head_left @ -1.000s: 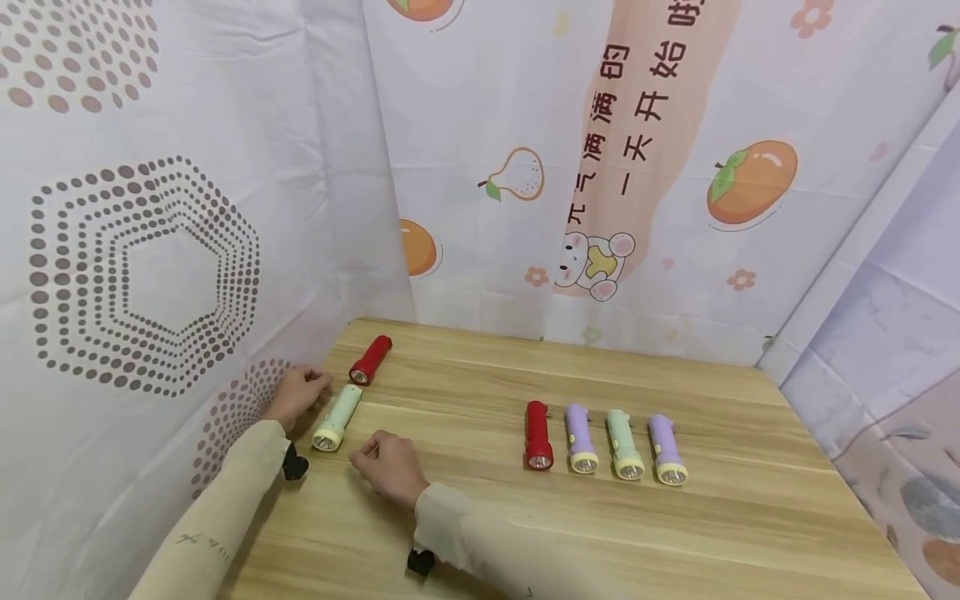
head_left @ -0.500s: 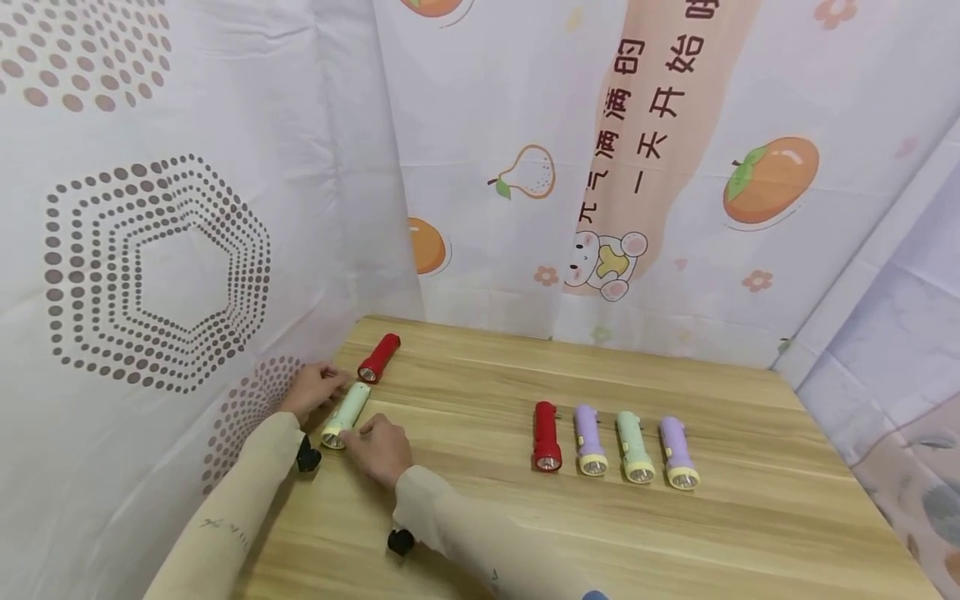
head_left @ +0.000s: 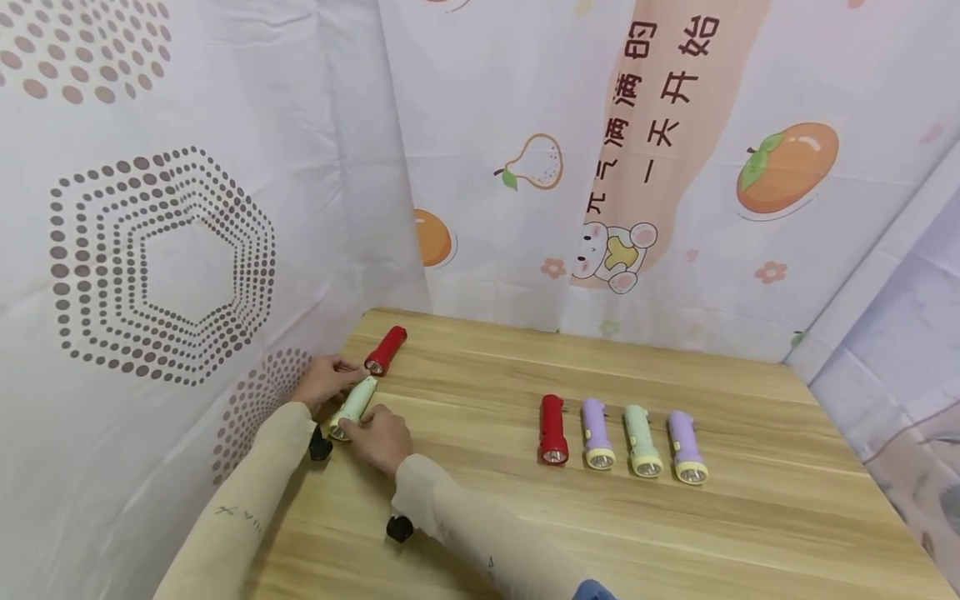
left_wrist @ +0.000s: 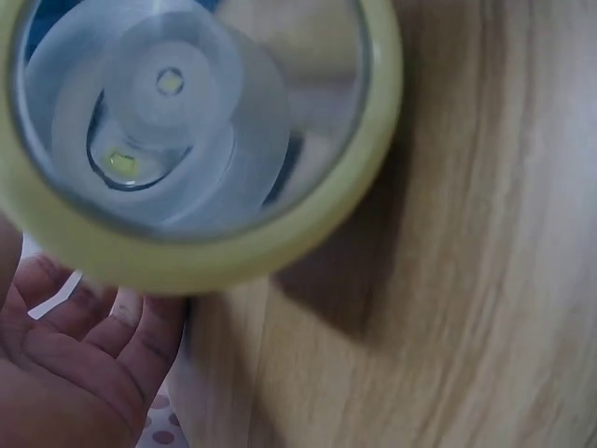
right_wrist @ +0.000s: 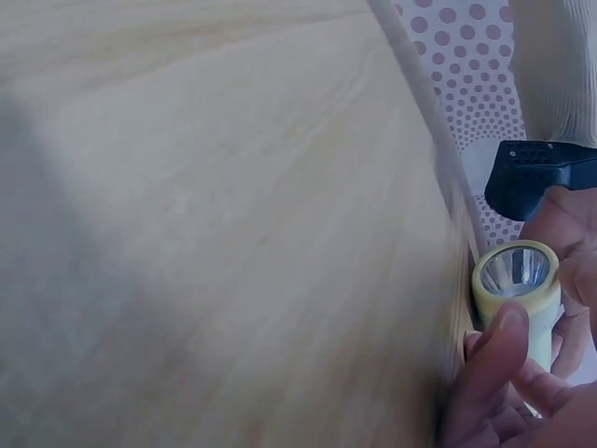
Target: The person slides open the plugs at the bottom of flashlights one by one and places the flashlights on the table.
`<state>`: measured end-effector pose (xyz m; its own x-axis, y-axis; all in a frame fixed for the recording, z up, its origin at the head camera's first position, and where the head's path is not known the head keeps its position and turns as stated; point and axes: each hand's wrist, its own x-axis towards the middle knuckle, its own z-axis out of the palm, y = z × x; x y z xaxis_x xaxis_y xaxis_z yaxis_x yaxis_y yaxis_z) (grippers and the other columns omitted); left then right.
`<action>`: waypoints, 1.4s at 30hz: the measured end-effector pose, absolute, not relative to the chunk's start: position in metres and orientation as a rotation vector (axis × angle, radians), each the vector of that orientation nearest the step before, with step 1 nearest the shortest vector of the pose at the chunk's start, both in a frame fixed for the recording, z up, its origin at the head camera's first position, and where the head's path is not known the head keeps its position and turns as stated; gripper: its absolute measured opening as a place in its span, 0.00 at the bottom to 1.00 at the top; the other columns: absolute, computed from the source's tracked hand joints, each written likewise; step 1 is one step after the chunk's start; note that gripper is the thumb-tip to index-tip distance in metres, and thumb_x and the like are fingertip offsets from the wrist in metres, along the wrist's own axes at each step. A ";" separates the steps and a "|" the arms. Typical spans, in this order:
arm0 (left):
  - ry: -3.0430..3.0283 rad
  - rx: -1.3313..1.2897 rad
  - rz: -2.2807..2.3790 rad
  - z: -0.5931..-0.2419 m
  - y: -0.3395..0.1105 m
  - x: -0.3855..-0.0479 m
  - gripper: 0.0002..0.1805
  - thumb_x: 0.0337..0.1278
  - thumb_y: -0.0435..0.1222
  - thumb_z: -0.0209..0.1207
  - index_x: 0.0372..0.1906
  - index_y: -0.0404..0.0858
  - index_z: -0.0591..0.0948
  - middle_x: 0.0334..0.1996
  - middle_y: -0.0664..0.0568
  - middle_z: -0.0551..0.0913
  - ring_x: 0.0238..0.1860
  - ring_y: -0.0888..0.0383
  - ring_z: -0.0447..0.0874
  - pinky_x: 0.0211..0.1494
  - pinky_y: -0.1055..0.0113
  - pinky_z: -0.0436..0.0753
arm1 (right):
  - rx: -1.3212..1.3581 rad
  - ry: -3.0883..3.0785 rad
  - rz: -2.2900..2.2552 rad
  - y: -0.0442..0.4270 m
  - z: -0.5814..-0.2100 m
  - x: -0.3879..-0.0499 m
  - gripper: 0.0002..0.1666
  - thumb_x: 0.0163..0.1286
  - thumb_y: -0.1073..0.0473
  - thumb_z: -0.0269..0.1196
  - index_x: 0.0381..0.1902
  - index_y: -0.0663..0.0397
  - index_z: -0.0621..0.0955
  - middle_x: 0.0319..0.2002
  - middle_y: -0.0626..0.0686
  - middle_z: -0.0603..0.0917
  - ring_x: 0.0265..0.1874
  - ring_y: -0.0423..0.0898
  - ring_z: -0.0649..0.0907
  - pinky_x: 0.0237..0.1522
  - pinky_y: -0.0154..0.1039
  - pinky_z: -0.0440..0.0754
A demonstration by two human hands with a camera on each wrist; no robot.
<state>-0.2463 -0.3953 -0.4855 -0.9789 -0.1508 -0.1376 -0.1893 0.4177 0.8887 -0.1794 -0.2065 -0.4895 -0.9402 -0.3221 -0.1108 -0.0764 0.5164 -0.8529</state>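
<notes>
A mint-green flashlight (head_left: 357,400) with a pale yellow head lies at the table's left side. My right hand (head_left: 384,437) pinches it near the head; the right wrist view shows the thumb (right_wrist: 499,355) against the yellow rim (right_wrist: 518,271). On the flashlight's other side, my left hand (head_left: 326,379) has its fingers stretched toward the tail end, loosely bent; whether they touch it is hard to tell. The lens with its yellow rim (left_wrist: 215,266) fills much of the left wrist view, with left-hand fingers (left_wrist: 103,327) behind it. A red flashlight (head_left: 386,350) lies just beyond the tail.
Right of centre, a red flashlight (head_left: 553,429), a purple one (head_left: 596,433), a mint-green one (head_left: 642,440) and another purple one (head_left: 686,446) lie in a row on the wooden table (head_left: 480,492). Printed curtains (head_left: 487,283) stand behind and at the left.
My right hand has moved left from beside the mint-green flashlight onto its head. My left hand has moved right, closer to the tail. The head view has shifted slightly.
</notes>
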 end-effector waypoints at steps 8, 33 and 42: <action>2.557 -0.345 1.674 -0.481 -0.391 -0.244 0.21 0.70 0.41 0.64 0.55 0.28 0.80 0.41 0.41 0.86 0.35 0.52 0.87 0.37 0.57 0.87 | -0.322 2.537 -1.382 -0.215 -0.487 -0.178 0.28 0.68 0.32 0.65 0.37 0.52 0.78 0.23 0.47 0.76 0.18 0.43 0.72 0.20 0.39 0.69; 2.539 -0.155 1.572 -0.478 -0.395 -0.237 0.25 0.72 0.43 0.63 0.62 0.28 0.78 0.48 0.41 0.85 0.39 0.52 0.86 0.41 0.58 0.87 | -0.280 2.446 -1.409 -0.214 -0.479 -0.181 0.28 0.66 0.38 0.70 0.17 0.52 0.82 0.11 0.49 0.77 0.10 0.44 0.74 0.13 0.39 0.68; 2.554 -0.205 1.553 -0.478 -0.390 -0.233 0.23 0.72 0.41 0.62 0.60 0.28 0.78 0.51 0.39 0.83 0.41 0.50 0.85 0.42 0.58 0.86 | -0.261 2.471 -1.445 -0.215 -0.484 -0.176 0.29 0.60 0.37 0.74 0.14 0.48 0.77 0.12 0.45 0.72 0.11 0.42 0.69 0.14 0.38 0.65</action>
